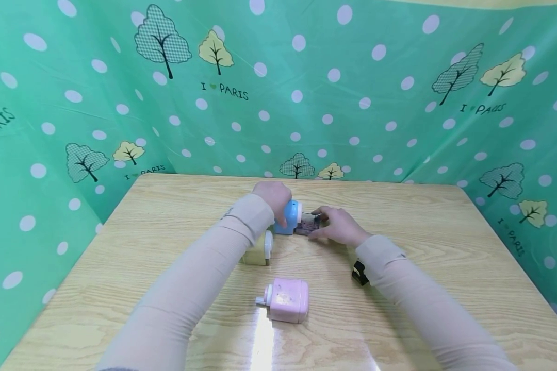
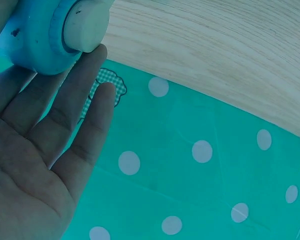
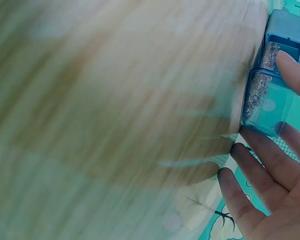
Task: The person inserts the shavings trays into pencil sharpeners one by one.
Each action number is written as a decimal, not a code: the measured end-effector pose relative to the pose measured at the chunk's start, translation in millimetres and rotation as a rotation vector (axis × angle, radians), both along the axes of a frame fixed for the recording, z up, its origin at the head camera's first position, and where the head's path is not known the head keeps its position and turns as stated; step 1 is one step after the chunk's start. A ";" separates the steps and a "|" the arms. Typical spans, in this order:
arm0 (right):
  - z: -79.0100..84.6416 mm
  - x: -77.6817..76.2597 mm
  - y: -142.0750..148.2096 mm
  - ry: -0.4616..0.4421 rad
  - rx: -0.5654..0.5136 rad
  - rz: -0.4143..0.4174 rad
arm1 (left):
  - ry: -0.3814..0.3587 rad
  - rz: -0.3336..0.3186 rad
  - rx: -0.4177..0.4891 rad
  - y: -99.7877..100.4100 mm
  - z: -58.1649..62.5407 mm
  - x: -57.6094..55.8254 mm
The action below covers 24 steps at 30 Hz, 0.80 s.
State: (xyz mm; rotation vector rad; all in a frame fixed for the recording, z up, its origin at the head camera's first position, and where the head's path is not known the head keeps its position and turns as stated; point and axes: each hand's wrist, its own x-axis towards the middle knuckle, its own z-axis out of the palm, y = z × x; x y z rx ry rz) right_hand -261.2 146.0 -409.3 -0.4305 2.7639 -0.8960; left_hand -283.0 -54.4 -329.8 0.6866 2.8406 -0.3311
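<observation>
My left hand (image 1: 273,198) holds a blue pencil sharpener (image 1: 285,221) at the back middle of the table, thumb on its near side. In the left wrist view the fingers lie along the blue body, close to its round white knob (image 2: 87,25). Out of the sharpener's side sticks a clear shavings drawer (image 1: 308,224). My right hand (image 1: 340,226) pinches that drawer between thumb and fingers. Grey shavings (image 3: 259,92) show through the drawer's wall in the right wrist view.
A yellow pencil sharpener (image 1: 256,252) stands near my left forearm, partly hidden by it. Closer in, a pink pencil sharpener (image 1: 289,300) has its crank side turned left. A small black object (image 1: 359,273) lies beside my right cuff. Green curtain (image 1: 297,123) hangs behind the table.
</observation>
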 end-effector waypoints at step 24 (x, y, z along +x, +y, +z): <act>0.1 -0.8 -7.4 -0.002 -0.011 0.010 | 0.004 0.004 -0.001 1.1 -0.2 0.2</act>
